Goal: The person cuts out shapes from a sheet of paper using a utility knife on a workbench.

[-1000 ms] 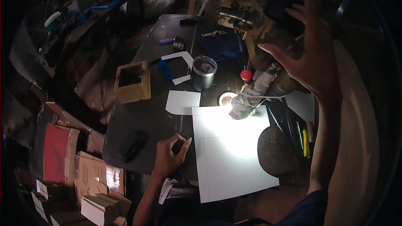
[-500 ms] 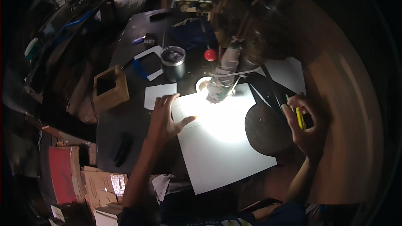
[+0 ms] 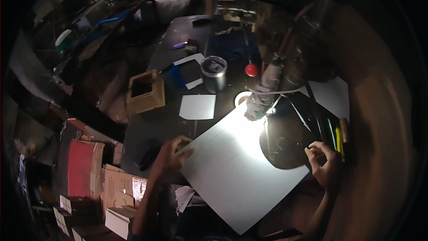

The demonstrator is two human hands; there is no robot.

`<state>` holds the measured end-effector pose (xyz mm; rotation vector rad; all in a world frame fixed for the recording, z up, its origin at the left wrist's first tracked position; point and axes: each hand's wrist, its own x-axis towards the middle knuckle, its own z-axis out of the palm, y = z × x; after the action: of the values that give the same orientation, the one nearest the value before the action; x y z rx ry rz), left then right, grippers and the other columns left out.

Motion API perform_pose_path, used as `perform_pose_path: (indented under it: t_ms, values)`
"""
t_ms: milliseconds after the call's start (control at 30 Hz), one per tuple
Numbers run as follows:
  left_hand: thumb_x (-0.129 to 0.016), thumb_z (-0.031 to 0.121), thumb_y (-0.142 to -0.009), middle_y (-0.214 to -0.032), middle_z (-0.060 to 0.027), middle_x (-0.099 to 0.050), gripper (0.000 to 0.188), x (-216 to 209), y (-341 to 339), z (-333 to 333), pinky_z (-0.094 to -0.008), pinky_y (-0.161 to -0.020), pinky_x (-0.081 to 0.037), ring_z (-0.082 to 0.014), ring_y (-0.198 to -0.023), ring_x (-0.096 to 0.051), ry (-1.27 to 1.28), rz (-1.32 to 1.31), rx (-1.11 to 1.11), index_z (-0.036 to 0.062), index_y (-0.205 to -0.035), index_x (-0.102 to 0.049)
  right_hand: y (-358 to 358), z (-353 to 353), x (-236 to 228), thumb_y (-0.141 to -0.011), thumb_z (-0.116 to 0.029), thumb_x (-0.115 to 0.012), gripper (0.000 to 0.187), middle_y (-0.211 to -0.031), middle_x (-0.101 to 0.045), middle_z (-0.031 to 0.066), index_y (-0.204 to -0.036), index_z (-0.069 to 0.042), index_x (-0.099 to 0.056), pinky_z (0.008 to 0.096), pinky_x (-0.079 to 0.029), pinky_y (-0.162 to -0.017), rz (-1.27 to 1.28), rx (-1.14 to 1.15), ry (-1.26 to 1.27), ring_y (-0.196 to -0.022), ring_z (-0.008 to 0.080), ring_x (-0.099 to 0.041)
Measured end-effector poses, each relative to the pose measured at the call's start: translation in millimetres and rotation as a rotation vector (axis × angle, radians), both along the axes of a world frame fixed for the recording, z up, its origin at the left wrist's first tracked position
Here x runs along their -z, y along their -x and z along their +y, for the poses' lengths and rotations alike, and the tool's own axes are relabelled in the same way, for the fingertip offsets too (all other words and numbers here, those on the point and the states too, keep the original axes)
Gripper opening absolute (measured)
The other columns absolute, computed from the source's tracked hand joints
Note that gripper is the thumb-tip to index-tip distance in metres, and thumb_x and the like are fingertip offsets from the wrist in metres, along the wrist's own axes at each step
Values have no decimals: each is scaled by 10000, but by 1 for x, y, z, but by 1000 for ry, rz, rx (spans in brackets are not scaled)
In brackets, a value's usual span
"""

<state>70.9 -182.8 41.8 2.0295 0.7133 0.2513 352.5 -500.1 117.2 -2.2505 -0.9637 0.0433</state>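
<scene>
A large white sheet with faint drawn lines lies at an angle on the dark table. My left hand is at its left corner, thumb and fingers apart; whether they touch the paper is unclear. Off the sheet's right corner, my right hand has thumb and fingers curled together; anything between them is too small to make out. Just beyond that hand lie a yellow pen-like stick and a green one. A dark round plate overlaps the sheet's right side. A lamp with a wrapped neck lights the far corner brightly.
Beyond the sheet are a small white card, a lidded tumbler, an open wooden box and a red knob. Another white sheet lies at the far right. Cardboard stands at the lower left.
The view has shifted, moving the scene rightward. The sheet has turned counterclockwise, and my left hand is nearer me with its corner. My right hand has let go of the yellow stick and come nearer.
</scene>
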Motion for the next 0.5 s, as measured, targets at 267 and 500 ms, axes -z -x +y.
perform_pose_path:
  t_ms: [267,500]
  values:
    - [-677,173,-990,-1002,-177,-724,347,25,91,-81,-332,-731,-538,-166,-882,-686,264,-100,-683,-20,-1255,-563,16,69,46,-880,-99,-744,120,-964,-735,124,-985,-45,-720,411,-532,-861,-88,-341,-1,-939,309,-693]
    - [-744,250,-950,-938,-223,-745,456,-22,83,-63,-412,-717,-576,-368,-832,-752,-250,202,-569,31,-1308,-563,38,98,68,-967,-379,-692,592,-1290,-635,238,-1375,32,-565,532,-368,-1128,-188,-465,265,-1249,384,-573]
